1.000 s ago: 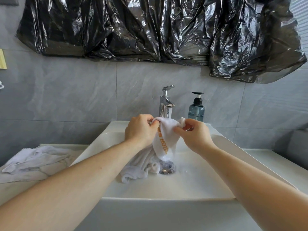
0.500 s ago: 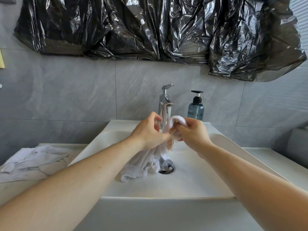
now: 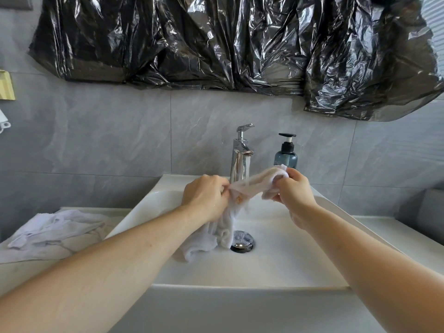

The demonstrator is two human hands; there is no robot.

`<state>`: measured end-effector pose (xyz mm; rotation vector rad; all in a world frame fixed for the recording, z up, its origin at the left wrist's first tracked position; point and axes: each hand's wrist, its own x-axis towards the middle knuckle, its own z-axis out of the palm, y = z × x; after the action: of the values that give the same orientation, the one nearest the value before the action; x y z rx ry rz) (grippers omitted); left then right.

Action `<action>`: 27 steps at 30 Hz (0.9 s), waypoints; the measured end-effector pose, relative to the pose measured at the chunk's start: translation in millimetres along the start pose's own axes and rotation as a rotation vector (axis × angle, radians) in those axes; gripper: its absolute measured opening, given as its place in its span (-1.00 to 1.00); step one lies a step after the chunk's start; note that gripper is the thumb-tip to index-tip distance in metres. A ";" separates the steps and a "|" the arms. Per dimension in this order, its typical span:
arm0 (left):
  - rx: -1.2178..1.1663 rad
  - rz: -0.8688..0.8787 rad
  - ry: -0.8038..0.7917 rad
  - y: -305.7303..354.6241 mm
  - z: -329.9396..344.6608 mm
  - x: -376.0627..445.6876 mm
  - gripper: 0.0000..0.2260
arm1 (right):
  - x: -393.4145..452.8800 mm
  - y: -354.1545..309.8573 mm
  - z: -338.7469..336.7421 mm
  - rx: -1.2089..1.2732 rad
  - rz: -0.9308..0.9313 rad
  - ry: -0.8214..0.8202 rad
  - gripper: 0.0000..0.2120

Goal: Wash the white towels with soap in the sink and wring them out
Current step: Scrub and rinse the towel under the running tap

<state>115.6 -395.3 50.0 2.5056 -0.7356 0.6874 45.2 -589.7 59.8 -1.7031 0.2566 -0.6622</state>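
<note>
A wet white towel (image 3: 249,185) with orange lettering is stretched between my two hands over the white sink (image 3: 276,267). My left hand (image 3: 204,197) grips one end and my right hand (image 3: 294,188) grips the other, raised a little higher. The towel's loose tail hangs down from my left hand and lies on the basin floor beside the metal drain (image 3: 242,241). The chrome faucet (image 3: 240,155) stands just behind the towel. A dark soap pump bottle (image 3: 286,155) stands right of the faucet.
Another white towel (image 3: 50,230) lies crumpled on the marble counter left of the sink. Black plastic sheeting (image 3: 228,44) hangs on the grey tiled wall above. The counter continues to the right of the basin.
My hands have moved apart, pulling the bunched towel taut between them. My right hand went right and slightly up; the left went left.
</note>
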 end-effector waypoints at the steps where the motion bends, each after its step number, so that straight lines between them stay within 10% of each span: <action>1: -0.018 0.020 0.060 -0.1 -0.1 1.2 -0.81 | -0.5 0.8 -1.2 -0.051 0.016 -0.006 -0.64; 5: -0.135 0.080 0.252 2.6 0.8 5.4 -0.78 | -9.0 2.0 2.8 -0.224 0.019 -0.134 -0.48; 9: -0.287 0.117 0.292 8.7 2.9 5.3 -0.76 | -11.4 6.2 13.8 -0.309 0.112 -0.346 0.10; 17: -0.559 0.004 0.021 0.3 -0.9 12.6 -0.71 | -15.1 -1.7 5.7 -0.142 -0.058 -0.209 -0.83; 22: -0.292 -0.089 -0.357 -10.5 1.6 5.0 -0.41 | -5.5 -5.6 1.9 0.048 -0.056 -0.064 -0.64; 27: -0.179 -0.089 -0.474 -17.4 18.9 5.1 -0.74 | -0.2 -2.8 0.1 0.095 -0.085 -0.005 -0.70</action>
<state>135.9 -393.8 33.5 2.5344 -0.7954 -0.0143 44.6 -588.9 62.4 -1.6315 0.1480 -0.7214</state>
